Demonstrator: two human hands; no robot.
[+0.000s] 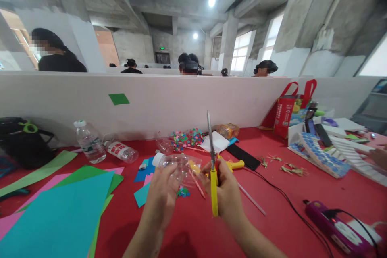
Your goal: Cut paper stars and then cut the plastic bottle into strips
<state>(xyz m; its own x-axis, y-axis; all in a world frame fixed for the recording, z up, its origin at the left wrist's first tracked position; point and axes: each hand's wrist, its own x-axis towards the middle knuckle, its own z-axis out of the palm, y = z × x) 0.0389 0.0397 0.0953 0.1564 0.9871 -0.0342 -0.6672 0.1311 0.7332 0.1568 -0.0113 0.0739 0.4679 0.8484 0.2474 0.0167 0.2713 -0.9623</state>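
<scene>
Yellow-handled scissors (214,187) stand upright in my right hand (228,189), blades pointing up. My left hand (163,187) is wrapped round a clear plastic bottle (181,165) whose white cap (157,159) points left. A pink striped straw (197,184) lies by the bottle, between my hands. Small coloured star pieces (183,192) are scattered under and beyond the bottle. Just right of my right hand is a yellow object (237,165). Blue paper pieces (142,194) lie left of my left hand.
Large coloured paper sheets (60,213) cover the left. Two bottles (90,145) and a black flask (24,141) stand or lie behind them. A cable (287,199) crosses the right side towards a purple power strip (338,225). A white partition (181,105) closes the back; a person's hand (379,157) shows far right.
</scene>
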